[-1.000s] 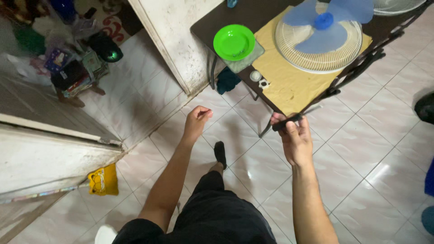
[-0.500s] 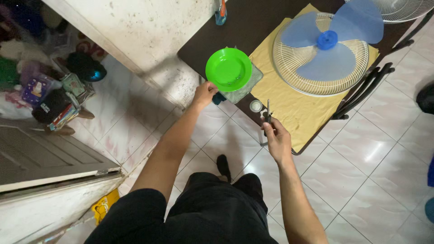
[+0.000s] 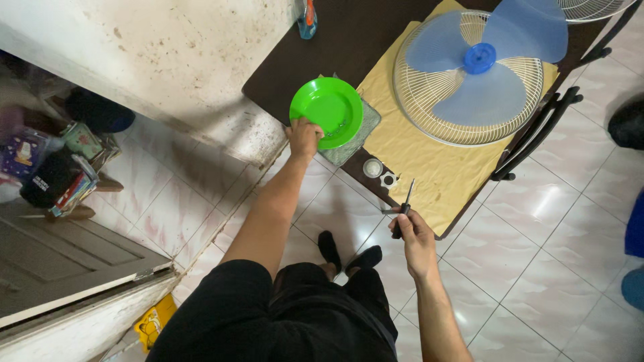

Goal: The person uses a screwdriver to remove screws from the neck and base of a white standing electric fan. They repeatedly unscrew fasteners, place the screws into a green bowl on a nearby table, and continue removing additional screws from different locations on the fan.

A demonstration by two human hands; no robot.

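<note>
The green plate (image 3: 327,111) lay on a grey mat (image 3: 357,134) at the near corner of the dark table (image 3: 355,40). The left hand (image 3: 304,136) was closed on its near rim. The right hand (image 3: 416,234), nearer the body and off the table edge, gripped a screwdriver (image 3: 404,206), tip pointing up. Beyond that hand lay yellow paper (image 3: 429,161) with a fan grille (image 3: 469,94) and blue blades (image 3: 480,59).

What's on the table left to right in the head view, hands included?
Left hand → green plate → small white cap → right hand with screwdriver → fan grille → blue blade hub
</note>
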